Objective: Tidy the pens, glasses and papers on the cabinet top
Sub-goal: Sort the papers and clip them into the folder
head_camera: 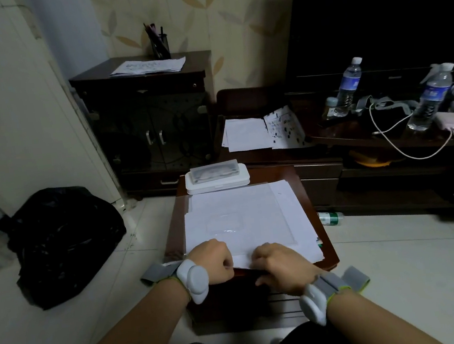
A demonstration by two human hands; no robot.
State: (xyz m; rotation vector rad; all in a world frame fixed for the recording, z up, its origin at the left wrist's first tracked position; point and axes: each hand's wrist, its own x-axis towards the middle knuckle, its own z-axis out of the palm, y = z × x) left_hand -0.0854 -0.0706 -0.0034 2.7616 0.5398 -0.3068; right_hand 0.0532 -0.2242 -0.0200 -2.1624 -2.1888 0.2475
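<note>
A stack of white papers (242,221) lies on a small dark wooden cabinet top (304,188) in front of me, a clear plastic sleeve on top. My left hand (214,261) and my right hand (279,265) both grip the near edge of the stack, fingers curled round it. Beyond the papers sits a white case (217,180) with a clear glasses box on it. Farther back, a taller dark cabinet (146,118) carries more papers (148,66) and a pen holder (160,46) with several pens.
A black bag (64,241) lies on the tiled floor at the left. A low dark unit (386,139) at the right holds loose papers (261,132), two water bottles (349,87), a cable and grey straps. A small green bottle (330,218) lies on the floor.
</note>
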